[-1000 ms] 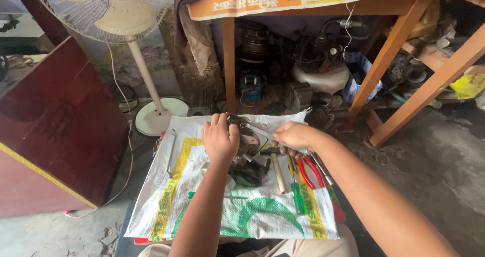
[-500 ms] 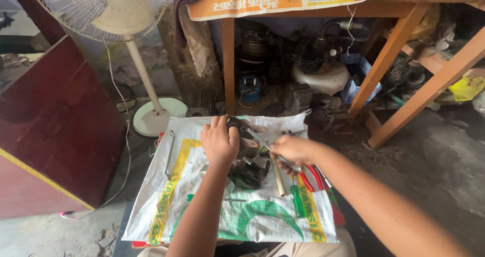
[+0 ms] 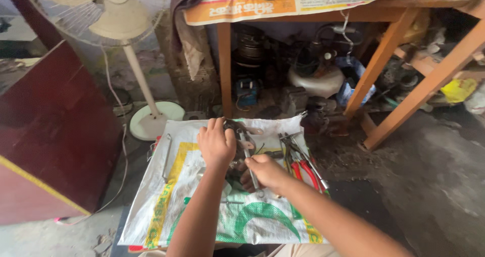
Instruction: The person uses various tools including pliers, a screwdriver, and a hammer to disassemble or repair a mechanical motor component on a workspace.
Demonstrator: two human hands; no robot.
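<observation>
Workshop floor, concrete, cluttered. You're sitting over a white woven sack with yellow and green print, spread flat as a work mat.

Left hand: palm down, fingers curled over a dark metal part at the top middle of the sack. It's pressing on or gripping the piece; can't tell which, your hand hides the contact.

Right hand: fist closed around a slim metal hand tool, shaft running up from your fist toward the dark part, tip right beside your left hand. Looks like a wrench or driver; can't tell which.

Hands nearly touching, both over the centre of the sack.

On the sack, right of your right hand: red-handled pliers, with more long metal tools lying beside them, roughly parallel. Near the left edge: a long thin metal rod, well apart from your hands.

Around you:
- pedestal fan, white, upper left; its round base sits just off the sack's top left corner
- dark red panel leaning at the left
- wooden table behind the sack, newspaper draped over its top
- under the table: a white tank-like part, cables and mixed dark machine parts, too cluttered to tell apart
</observation>
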